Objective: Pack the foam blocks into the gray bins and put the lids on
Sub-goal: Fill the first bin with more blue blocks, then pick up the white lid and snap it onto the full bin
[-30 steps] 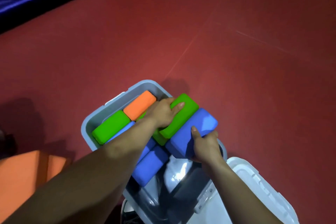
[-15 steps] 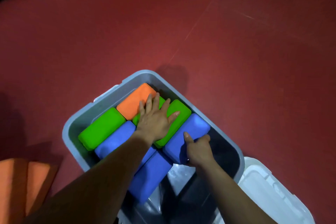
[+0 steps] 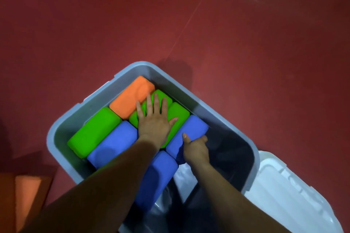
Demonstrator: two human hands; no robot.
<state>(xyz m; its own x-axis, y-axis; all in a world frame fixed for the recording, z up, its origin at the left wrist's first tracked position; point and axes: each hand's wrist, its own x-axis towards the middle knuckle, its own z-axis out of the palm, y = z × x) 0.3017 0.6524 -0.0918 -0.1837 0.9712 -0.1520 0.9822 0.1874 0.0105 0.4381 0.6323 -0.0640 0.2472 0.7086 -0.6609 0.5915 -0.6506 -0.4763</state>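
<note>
Mid-packing: left hand [image 3: 153, 122] presses flat on green blocks [image 3: 179, 112]; right hand [image 3: 196, 150] grips the blue block [image 3: 193, 127] (next, seat it down)

Setting: indoor play or gym-type room, exact kind not determinable | Evidence: dark red floor [image 3: 246, 34] with a thin seam [image 3: 186, 25] noted; bright foam blocks [image 3: 94, 132] stored in gray bin [image 3: 140, 63]; orange foam piece [image 3: 28, 195] on floor.

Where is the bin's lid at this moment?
In the head view the white lid lies on the red floor at lower right, beside the gray bin on its right side.
</note>
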